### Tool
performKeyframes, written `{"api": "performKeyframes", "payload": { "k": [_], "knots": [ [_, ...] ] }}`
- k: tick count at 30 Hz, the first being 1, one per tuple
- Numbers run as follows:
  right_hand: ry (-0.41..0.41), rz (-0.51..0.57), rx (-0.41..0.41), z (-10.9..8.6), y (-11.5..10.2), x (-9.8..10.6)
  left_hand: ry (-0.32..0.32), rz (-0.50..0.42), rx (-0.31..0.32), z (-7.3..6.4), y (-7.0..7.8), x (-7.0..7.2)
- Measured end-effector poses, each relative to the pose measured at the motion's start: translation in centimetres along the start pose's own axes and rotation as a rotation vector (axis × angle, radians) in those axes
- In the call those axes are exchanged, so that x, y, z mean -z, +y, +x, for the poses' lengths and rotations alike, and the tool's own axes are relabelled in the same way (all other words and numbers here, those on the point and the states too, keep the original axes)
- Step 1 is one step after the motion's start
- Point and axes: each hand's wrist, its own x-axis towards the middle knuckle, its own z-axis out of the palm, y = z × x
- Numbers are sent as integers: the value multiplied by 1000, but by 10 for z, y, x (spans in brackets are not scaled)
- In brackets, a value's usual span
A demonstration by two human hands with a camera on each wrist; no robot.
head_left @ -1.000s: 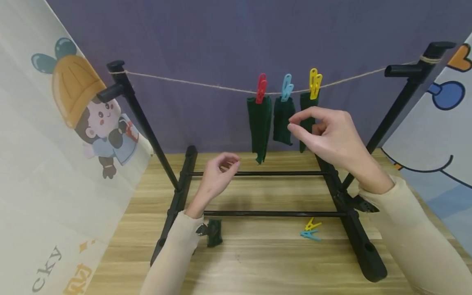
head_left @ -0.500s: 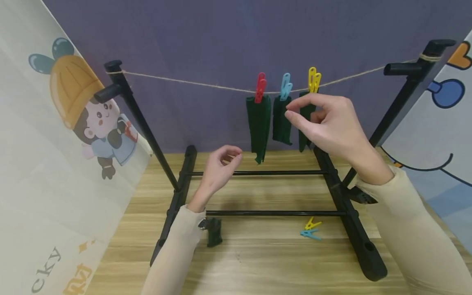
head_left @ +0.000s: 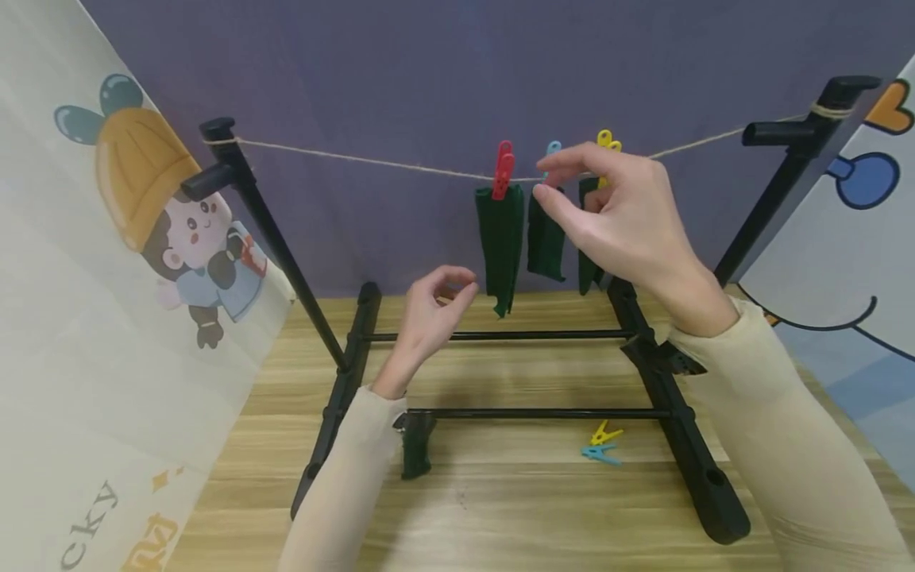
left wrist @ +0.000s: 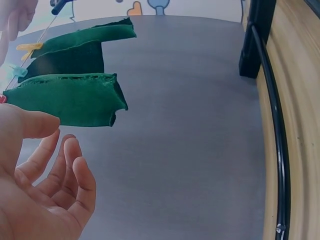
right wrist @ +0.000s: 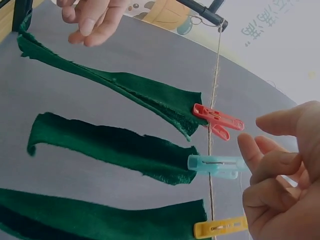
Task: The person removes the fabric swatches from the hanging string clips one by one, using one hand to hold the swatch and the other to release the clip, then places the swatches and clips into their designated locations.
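In the head view, three green cloths [head_left: 499, 246] are hung from twine [head_left: 357, 158] right of centre, clipped left to right by a red clothespin [head_left: 503, 171], a light-blue clothespin [right wrist: 200, 163] and a yellow clothespin [right wrist: 204, 229]. The right hand [head_left: 622, 214] is raised before the latter two—thumb and forefinger slightly parted, nothing gripped. In the right wrist view, the red pin is seen just left of its fingertips; contact with the blue cannot be told. The left hand [head_left: 434, 310] is held lower, near centre—fingers loosely curved, nothing held. A fourth cloth [head_left: 417, 450] is seen at lower centre-left.
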Motion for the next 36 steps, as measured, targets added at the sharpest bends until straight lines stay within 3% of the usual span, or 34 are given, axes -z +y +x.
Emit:
{"api": "performKeyframes", "payload": {
  "k": [9, 16, 22, 25, 36],
  "knots": [
    [41, 12, 39, 8, -10, -5, -4, -38, -14, 8, 7, -3],
    [66, -33, 160, 19, -20, -14, 32, -128, -16, 12, 8, -11],
    [-61, -211, 81, 24, -27, -17, 37, -134, -30, 14, 12, -17],
    [-81, -276, 69, 25, -28, -17, 35, -127, -49, 16, 16, -18],
    [-99, -292, 74, 30, -26, -17, 29, -101, -25, 16, 19, -17]
  ]
}}
